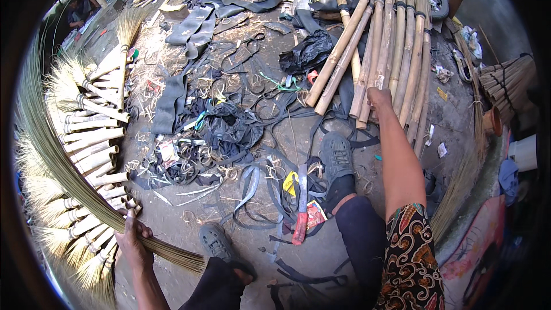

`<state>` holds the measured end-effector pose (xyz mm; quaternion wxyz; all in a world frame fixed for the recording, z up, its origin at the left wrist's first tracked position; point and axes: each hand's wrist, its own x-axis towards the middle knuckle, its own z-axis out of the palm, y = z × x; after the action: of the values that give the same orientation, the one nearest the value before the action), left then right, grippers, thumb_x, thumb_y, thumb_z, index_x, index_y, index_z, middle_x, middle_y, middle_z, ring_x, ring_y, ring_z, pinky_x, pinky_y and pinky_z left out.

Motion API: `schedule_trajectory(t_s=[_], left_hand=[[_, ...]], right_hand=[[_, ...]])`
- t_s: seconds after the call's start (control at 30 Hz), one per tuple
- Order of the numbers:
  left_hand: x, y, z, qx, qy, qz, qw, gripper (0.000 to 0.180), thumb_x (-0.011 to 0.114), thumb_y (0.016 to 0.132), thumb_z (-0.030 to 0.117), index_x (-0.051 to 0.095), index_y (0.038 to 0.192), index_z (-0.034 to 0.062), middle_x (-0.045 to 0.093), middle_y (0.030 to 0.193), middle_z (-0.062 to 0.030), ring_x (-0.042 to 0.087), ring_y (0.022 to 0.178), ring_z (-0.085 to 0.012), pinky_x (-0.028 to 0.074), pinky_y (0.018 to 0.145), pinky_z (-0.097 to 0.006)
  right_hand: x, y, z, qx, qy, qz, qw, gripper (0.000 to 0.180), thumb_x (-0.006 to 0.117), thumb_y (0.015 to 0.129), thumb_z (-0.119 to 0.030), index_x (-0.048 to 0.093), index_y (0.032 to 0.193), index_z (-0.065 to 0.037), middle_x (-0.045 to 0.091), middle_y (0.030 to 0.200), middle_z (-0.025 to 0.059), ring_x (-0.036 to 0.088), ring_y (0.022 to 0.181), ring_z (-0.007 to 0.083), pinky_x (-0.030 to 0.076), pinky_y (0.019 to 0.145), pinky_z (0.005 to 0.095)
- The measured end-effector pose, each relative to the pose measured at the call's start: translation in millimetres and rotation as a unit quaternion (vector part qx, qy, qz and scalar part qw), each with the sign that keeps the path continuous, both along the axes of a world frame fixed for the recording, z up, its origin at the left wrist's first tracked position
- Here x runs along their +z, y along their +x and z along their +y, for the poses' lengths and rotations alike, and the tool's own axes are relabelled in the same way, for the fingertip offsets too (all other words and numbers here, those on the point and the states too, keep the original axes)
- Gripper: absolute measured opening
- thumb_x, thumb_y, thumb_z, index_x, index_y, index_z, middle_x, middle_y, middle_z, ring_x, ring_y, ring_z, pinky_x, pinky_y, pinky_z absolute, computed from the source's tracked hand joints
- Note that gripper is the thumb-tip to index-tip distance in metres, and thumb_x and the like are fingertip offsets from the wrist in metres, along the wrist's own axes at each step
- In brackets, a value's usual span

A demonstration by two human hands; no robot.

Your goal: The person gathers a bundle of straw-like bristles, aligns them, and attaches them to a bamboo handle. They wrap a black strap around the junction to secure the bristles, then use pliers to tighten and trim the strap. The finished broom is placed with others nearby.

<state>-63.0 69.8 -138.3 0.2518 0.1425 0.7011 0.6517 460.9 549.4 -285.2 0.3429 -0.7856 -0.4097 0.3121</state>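
Note:
My left hand (134, 240) is closed round a long bundle of thin greenish sticks (86, 186), which curves up along the left side. Its butt end lies beside my left shoe. At the upper right, my right hand (379, 99) is closed on a bamboo broom handle (376, 51), one of several bamboo-handled brooms lying side by side. Their bristles point away from me, bound with dark bands. Part of the gripped handle is hidden behind my fingers.
Short brooms with pale bamboo handles (94, 143) are stacked on the left. Black rubber strips (170, 103) and scraps litter the floor. A red-handled knife (300, 218) lies between my feet. At the far right stand a bundle of tied sticks (508, 89) and a white container (522, 152).

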Motion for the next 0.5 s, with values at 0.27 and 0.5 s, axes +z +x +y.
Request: schedule_trajectory(t_s=[0.27,0.5], left_hand=[[9.3,16.7,13.7,-0.001,0.131,-0.021,0.991,0.029,0.075,0.098,0.020,0.052,0.113,0.0101,0.043,0.065,0.0017,0.045,0.051,-0.0111,0.042,0.052,-0.028],[13.7,11.6,5.1,0.018,0.224,-0.038,0.974,0.025,0.073,0.099,0.014,0.052,0.110,0.0069,0.051,0.068,-0.0018,0.051,0.054,-0.0127,0.049,0.055,-0.030]], right_hand=[[112.8,-68.3,-132.8,0.115,0.126,0.301,0.938,0.017,0.065,0.097,-0.021,0.059,0.101,-0.006,0.059,0.073,0.0025,0.056,0.051,0.0131,0.047,0.043,0.0299],[78.5,-178.4,-300.0,0.213,0.039,0.432,0.875,0.028,0.070,0.097,-0.024,0.057,0.110,-0.002,0.062,0.085,0.0062,0.062,0.063,0.0138,0.051,0.053,0.0281]])
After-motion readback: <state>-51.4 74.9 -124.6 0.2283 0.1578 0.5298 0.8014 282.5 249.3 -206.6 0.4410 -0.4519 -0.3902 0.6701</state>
